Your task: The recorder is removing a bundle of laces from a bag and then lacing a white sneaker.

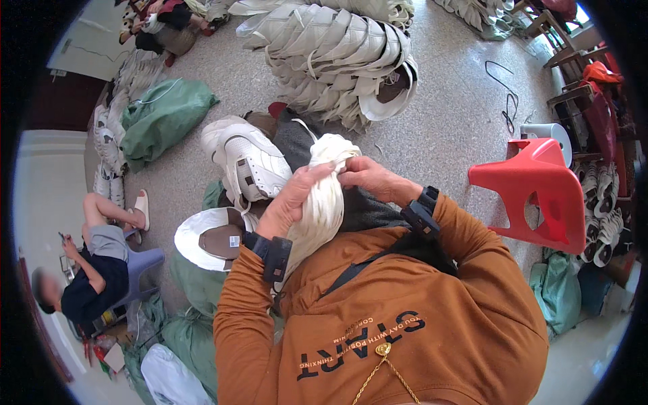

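Speckled floor [445, 101], hands [291, 196] nearly meeting, clasping white laces [324, 210]

Large dark letters [407, 321] and smaller pale lettering [332, 354] are printed on the brown sweatshirt [472, 317], seen upside down; the small label [234, 241] on the brown insole [217, 247] cannot be read.

Left hand [287, 201]: most fingers hidden behind the white strand bundle [322, 204]. Right hand [372, 178] fingertips partly occluded, can't read exact grip. Seated person's [98, 280] face blurred, handheld object [62, 237] too small to ID. Rear shoe stack [368, 8] cropped by top edge.
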Demonstrator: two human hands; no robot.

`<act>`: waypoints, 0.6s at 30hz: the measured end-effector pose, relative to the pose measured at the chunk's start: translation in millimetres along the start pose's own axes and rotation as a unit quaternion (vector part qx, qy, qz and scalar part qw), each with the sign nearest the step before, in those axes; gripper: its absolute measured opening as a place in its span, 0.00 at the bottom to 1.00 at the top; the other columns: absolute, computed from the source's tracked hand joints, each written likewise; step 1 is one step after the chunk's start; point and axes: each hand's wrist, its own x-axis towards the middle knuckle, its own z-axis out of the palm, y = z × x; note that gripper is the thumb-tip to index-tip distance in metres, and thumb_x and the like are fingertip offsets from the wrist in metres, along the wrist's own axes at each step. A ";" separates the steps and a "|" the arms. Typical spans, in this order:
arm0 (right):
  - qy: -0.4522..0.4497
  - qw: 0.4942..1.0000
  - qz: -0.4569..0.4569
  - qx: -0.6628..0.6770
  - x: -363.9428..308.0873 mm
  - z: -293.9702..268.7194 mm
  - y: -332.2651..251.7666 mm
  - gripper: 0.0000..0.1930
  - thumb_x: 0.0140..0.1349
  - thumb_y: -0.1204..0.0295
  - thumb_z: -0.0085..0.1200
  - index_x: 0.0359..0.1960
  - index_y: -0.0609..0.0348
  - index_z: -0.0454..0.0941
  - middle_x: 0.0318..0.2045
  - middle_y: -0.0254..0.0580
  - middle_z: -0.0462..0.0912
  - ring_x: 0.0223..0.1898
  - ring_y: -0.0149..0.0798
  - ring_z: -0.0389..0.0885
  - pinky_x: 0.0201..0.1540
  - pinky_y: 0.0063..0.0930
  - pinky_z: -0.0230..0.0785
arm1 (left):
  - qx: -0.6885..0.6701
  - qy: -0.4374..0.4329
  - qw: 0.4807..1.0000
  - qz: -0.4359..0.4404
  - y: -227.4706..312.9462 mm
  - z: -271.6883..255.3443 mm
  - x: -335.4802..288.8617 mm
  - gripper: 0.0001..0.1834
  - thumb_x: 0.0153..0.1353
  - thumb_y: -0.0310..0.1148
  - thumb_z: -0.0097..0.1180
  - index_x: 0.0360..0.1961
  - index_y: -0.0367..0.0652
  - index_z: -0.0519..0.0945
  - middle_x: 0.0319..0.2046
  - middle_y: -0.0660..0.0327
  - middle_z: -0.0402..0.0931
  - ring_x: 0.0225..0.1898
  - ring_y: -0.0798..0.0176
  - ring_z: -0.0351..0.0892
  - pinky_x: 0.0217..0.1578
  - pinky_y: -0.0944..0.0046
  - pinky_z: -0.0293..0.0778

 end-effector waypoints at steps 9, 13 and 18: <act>0.046 0.869 -0.190 -0.454 -42.2 -13.8 -10.7 0.09 0.63 0.73 0.50 0.30 0.67 0.76 0.32 0.57 0.77 0.39 0.62 0.74 0.43 0.49 0.68 | 0.586 0.063 0.764 0.261 1.5 12.8 2.5 0.24 0.70 0.48 0.52 0.39 0.32 0.78 0.32 0.50 0.78 0.39 0.50 0.78 0.46 0.56 0.71; 0.039 0.840 -0.250 -0.480 -61.6 -21.9 -44.4 0.10 0.68 0.70 0.50 0.38 0.66 0.77 0.41 0.47 0.76 0.41 0.44 0.76 0.47 0.35 0.70 | 0.673 0.003 0.678 0.296 25.1 2.4 -3.3 0.21 0.70 0.43 0.47 0.35 0.31 0.77 0.32 0.42 0.77 0.39 0.39 0.77 0.43 0.50 0.72; 0.081 0.934 -0.171 -0.302 -60.4 -15.2 -72.4 0.14 0.72 0.67 0.48 0.39 0.67 0.79 0.40 0.35 0.77 0.37 0.28 0.71 0.43 0.25 0.67 | 0.732 0.022 0.640 0.232 65.8 14.4 -5.1 0.18 0.67 0.41 0.51 0.40 0.33 0.81 0.30 0.46 0.82 0.34 0.46 0.82 0.39 0.53 0.76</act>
